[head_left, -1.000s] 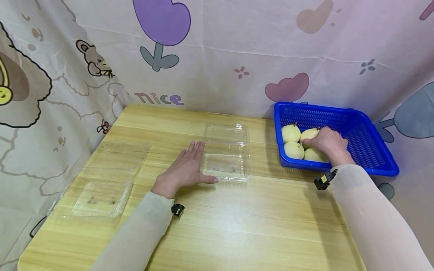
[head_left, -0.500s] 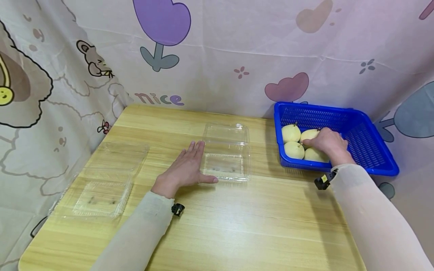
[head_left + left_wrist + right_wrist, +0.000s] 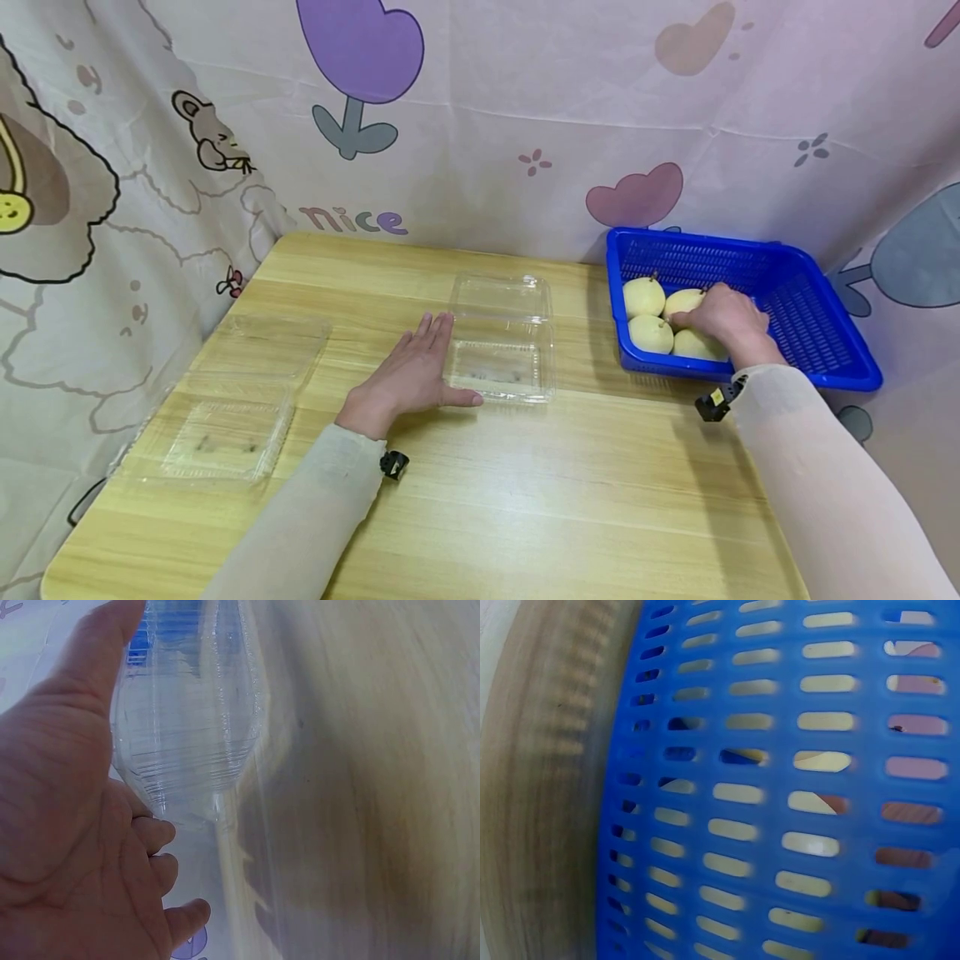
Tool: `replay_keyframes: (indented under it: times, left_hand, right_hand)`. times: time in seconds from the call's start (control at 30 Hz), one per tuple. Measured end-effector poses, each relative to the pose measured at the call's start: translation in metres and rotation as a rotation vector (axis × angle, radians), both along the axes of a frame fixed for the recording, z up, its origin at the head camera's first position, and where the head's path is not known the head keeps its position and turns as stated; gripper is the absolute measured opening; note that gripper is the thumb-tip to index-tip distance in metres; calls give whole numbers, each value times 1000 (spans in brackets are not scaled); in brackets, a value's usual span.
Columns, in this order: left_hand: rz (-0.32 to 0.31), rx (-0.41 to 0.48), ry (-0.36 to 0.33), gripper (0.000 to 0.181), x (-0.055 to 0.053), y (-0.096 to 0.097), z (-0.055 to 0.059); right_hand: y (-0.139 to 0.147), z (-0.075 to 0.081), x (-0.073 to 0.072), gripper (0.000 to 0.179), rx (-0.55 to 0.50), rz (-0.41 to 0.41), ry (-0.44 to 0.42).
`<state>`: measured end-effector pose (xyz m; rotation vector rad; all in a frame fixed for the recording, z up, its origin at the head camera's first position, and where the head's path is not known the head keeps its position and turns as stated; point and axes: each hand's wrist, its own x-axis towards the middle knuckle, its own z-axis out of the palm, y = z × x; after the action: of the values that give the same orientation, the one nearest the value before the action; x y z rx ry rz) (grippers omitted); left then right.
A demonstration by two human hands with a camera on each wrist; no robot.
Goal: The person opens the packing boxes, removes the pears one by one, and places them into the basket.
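Observation:
In the head view, my left hand (image 3: 408,371) lies with straight fingers along the left side of a clear plastic clamshell box (image 3: 498,371), which is unlidded and flat on the table. The left wrist view shows the thumb along the box (image 3: 187,712). My right hand (image 3: 727,321) reaches into a blue plastic basket (image 3: 817,317) and grips a pale yellow pear (image 3: 684,302) at the back. Its thumb rests on that pear; the other fingertips are hidden. More pears (image 3: 650,333) sit around it. In the right wrist view, the slotted basket wall (image 3: 780,772) hides most of the hand.
A second clear clamshell box (image 3: 225,433) lies unfolded on the left side of the wooden table (image 3: 525,500). A patterned curtain (image 3: 487,125) hangs behind the table and along its left. The basket stands at the table's back right corner.

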<state>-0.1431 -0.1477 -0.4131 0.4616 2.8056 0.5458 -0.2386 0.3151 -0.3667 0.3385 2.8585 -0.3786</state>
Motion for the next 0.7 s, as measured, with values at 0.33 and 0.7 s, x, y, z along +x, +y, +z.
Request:
replay_keyframes:
  times: [0.33, 0.7]
  left_hand:
    - [5, -29, -17, 139, -5, -9, 5]
    - [-3, -156, -56, 136, -32, -54, 25]
  right_hand:
    - [1, 18, 9, 110, -78, 40, 5]
    - [-20, 25, 31, 86, -184, -19, 299]
